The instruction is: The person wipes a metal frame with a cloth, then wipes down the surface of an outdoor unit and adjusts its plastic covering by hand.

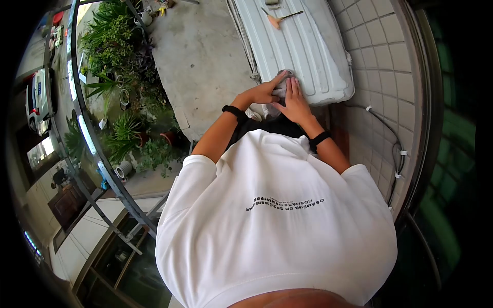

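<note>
Both hands meet at the near end of a white ribbed panel (308, 61). A soft-looking grey lump (281, 87) lies between them; I cannot make out its kind. My left hand (264, 93) is closed round its left side, thumb and fingers pressed on it. From the right, my right hand (297, 104) presses against the same lump, fingers straight and close together, thumb reaching across below. The hands hide much of the lump. Farther up the panel lies a tool with an orange-tan handle and dark thin ends (276, 21). Beyond that sits a small grey block (272, 4).
Close along the right runs a tiled wall (377, 56) with a black cable (387, 131) clipped to it. Concrete floor (197, 56) stretches to the left of the panel. Potted plants (126, 128) and a metal rail (95, 143) stand farther left, with a parked car (40, 100) beyond.
</note>
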Demonstrator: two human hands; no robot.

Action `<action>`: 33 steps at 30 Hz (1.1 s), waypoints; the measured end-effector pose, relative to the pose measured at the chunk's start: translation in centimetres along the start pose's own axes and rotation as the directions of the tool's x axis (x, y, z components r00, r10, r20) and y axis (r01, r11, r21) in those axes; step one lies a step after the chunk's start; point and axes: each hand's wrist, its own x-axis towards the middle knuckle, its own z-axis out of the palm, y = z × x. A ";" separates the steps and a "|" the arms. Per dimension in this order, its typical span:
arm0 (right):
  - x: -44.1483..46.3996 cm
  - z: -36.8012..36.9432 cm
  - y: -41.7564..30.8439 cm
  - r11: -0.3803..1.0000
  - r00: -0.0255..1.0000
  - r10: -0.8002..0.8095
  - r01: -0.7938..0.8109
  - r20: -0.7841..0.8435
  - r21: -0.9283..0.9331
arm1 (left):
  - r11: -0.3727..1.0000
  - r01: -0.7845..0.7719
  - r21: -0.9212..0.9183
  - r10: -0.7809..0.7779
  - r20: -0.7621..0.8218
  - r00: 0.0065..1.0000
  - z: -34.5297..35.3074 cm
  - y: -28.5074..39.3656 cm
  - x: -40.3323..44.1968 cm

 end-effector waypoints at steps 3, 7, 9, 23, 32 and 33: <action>3.3 1.6 0.4 0.991 1.000 0.001 -0.002 -0.006 -0.134 | 0.991 0.116 -0.068 -0.125 -0.131 0.984 -2.2 1.2 -2.7; 7.6 2.2 -0.6 0.953 0.999 -0.033 0.025 -0.020 -0.301 | 0.956 0.290 0.034 -0.241 -0.466 0.851 -2.7 -2.3 -5.7; 9.9 2.2 -0.6 0.955 0.998 -0.044 0.027 -0.050 -0.295 | 0.924 0.325 0.200 -0.183 -0.515 0.837 -2.2 -3.8 -6.2; 10.9 0.2 4.1 0.945 0.961 -0.270 0.254 -0.053 -0.206 | 0.825 0.241 0.511 -0.067 -0.335 0.940 1.3 -6.7 -5.8; 1.2 -0.5 5.2 0.961 0.967 -0.244 0.231 -0.077 -0.150 | 0.868 0.371 0.330 -0.246 -0.362 0.899 0.8 -6.9 -6.2; 1.6 -0.4 5.2 0.956 0.959 -0.263 0.244 -0.107 -0.165 | 0.872 0.354 0.337 -0.228 -0.359 0.905 0.6 -7.5 -6.1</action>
